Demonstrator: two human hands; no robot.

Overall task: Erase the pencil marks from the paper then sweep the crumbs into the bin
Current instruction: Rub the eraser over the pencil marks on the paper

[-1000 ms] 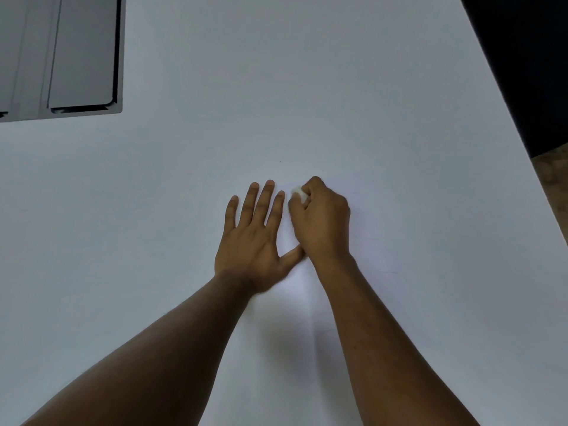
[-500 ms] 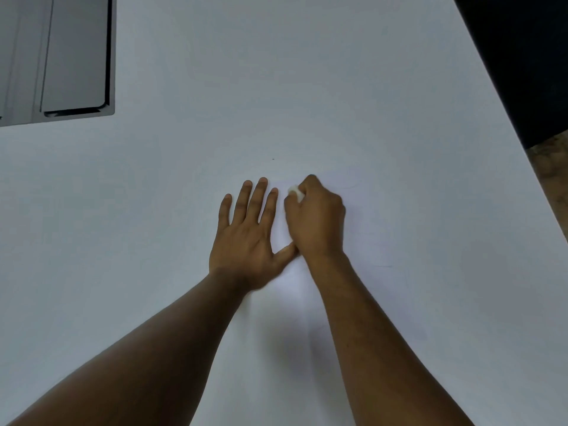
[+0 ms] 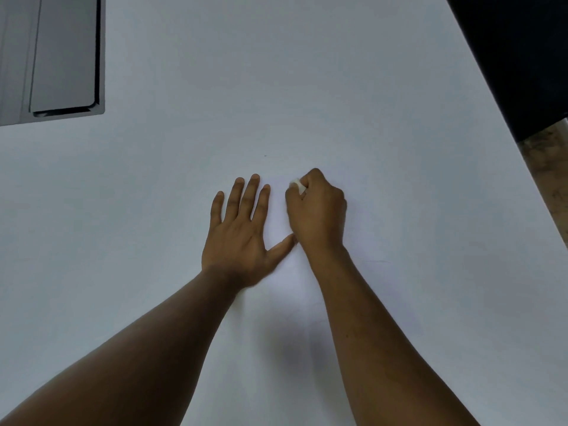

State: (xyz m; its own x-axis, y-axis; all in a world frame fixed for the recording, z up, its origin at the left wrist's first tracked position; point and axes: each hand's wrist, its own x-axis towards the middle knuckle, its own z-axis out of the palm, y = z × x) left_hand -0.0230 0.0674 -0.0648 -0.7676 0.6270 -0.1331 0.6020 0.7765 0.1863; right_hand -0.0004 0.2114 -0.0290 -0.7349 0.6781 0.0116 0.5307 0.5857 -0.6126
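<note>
A white sheet of paper (image 3: pixel 384 229) lies on the white table, barely distinct from it, with faint pencil lines to the right of my hands. My left hand (image 3: pixel 242 232) lies flat on the paper, fingers straight and spread, thumb pointing right. Just beside it, my right hand (image 3: pixel 316 210) is curled into a fist and pinches a small white eraser (image 3: pixel 297 184), which presses on the paper. My left thumb tip touches the heel of my right hand. No crumbs are clear enough to make out, apart from one dark speck (image 3: pixel 265 155) beyond my fingers.
A grey rectangular panel (image 3: pixel 61 56) is set into the table at the far left. The table's right edge (image 3: pixel 491 96) runs diagonally, with dark space and a patch of floor (image 3: pixel 547 167) beyond it. No bin is in view.
My right hand with the eraser has shifted slightly right, away from my left fingers, opening a gap. My left hand stays flat in place.
</note>
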